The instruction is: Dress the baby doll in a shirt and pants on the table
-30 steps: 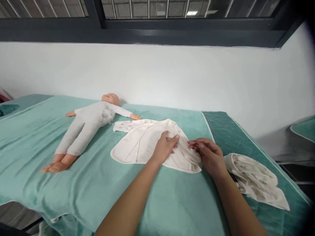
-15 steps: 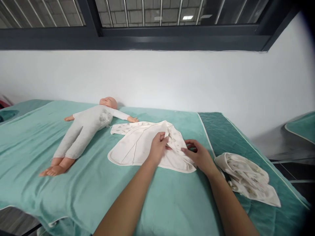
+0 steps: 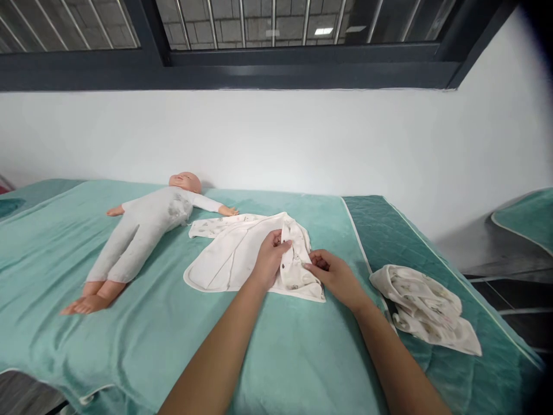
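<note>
A white baby shirt (image 3: 246,253) with a small print lies spread on the green bed cover, one sleeve stretched out to the left. Its right front panel is folded inward, showing the printed side and dark snap dots. My left hand (image 3: 270,256) pinches the edge of that panel near the shirt's middle. On the panel's right side, my right hand (image 3: 330,274) has thumb and fingers closed on the cloth. Left of the shirt a baby doll (image 3: 147,225) in a white bodysuit lies on its back, one hand close to the sleeve.
A crumpled white printed cloth (image 3: 427,308) rests on the darker green quilted cover (image 3: 375,225) to the right. Behind the bed cover (image 3: 302,357) stands a white wall (image 3: 259,138) below a dark-framed barred window (image 3: 276,72). Another green padded edge (image 3: 527,219) shows at far right.
The shirt's right front panel has been folded over to the left, so its printed side and snaps now show. My right hand moved left with it; the view shifted slightly.
</note>
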The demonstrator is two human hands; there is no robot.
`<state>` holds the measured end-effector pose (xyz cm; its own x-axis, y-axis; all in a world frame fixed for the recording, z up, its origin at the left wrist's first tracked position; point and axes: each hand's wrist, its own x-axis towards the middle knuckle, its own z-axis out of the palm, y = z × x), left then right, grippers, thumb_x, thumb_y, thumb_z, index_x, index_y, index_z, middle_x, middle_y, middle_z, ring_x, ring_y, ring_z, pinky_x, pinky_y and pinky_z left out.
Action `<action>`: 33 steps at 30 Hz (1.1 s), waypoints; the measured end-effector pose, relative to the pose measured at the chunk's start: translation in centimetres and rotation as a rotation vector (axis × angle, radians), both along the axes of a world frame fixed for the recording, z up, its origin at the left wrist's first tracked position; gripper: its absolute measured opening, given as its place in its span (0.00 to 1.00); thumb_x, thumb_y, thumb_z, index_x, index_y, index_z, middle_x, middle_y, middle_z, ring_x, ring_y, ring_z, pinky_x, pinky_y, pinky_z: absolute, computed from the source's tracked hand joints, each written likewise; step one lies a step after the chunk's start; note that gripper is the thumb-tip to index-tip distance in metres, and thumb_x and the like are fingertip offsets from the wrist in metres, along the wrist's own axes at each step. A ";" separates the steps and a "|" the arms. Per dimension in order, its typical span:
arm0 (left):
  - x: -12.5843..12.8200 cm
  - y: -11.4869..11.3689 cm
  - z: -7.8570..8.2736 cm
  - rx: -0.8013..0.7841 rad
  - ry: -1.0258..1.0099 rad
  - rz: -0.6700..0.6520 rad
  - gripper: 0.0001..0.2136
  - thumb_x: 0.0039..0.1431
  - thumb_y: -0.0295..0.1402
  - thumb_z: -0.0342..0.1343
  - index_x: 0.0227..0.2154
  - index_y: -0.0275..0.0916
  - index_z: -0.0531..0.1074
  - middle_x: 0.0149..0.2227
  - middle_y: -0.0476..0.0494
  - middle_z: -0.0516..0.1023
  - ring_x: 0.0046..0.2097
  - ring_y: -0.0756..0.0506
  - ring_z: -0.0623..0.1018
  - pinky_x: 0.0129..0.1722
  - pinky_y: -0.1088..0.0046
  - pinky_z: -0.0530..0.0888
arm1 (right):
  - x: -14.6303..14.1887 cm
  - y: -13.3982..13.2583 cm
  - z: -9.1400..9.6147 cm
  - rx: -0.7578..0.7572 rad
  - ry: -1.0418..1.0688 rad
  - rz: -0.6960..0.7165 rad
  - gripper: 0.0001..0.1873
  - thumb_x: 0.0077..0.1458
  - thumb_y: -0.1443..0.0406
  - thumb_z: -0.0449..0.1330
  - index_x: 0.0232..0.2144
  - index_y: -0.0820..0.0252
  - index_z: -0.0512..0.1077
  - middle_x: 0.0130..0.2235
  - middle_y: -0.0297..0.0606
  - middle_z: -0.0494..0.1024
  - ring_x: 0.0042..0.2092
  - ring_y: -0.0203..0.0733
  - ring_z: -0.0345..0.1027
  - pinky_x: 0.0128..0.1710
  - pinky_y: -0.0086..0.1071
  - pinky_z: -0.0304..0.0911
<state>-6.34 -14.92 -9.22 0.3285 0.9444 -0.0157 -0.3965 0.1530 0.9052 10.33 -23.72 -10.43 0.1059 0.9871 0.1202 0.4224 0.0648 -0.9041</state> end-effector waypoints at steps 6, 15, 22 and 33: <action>-0.2 -0.1 0.3 -0.020 -0.074 -0.017 0.15 0.50 0.34 0.65 0.42 0.39 0.74 0.36 0.46 0.78 0.36 0.47 0.76 0.37 0.71 0.70 | -0.9 -0.4 0.7 0.117 -0.247 0.163 0.29 0.46 0.62 0.70 0.50 0.51 0.68 0.48 0.36 0.72 0.44 0.43 0.67 0.44 0.35 0.65; -0.2 0.0 0.2 -0.033 -0.068 0.003 0.13 0.51 0.34 0.65 0.40 0.38 0.74 0.34 0.48 0.75 0.35 0.49 0.74 0.36 0.73 0.70 | -0.9 -0.5 0.5 0.348 -0.281 -0.067 0.24 0.56 0.70 0.53 0.54 0.53 0.69 0.53 0.40 0.72 0.54 0.46 0.67 0.55 0.40 0.61; -0.3 0.0 0.1 -0.044 -0.044 0.002 0.11 0.52 0.34 0.64 0.38 0.38 0.74 0.33 0.47 0.75 0.35 0.49 0.73 0.36 0.73 0.69 | 2.9 0.4 -0.5 0.207 0.459 -0.655 0.14 0.53 0.55 0.59 0.36 0.58 0.75 0.34 0.33 0.77 0.34 0.40 0.69 0.32 0.31 0.64; -0.3 -0.1 -0.2 -0.037 -0.023 0.010 0.10 0.51 0.35 0.64 0.36 0.39 0.74 0.30 0.49 0.72 0.31 0.50 0.70 0.33 0.73 0.67 | 3.4 0.7 -0.9 0.247 0.168 -0.913 0.23 0.49 0.55 0.63 0.46 0.59 0.72 0.46 0.40 0.74 0.43 0.43 0.68 0.42 0.34 0.64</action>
<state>-6.68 -15.01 -9.41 0.3195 0.9466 -0.0430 -0.4189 0.1818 0.8896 13.74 -22.99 -11.35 0.8560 0.4645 0.2268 0.2702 -0.0280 -0.9624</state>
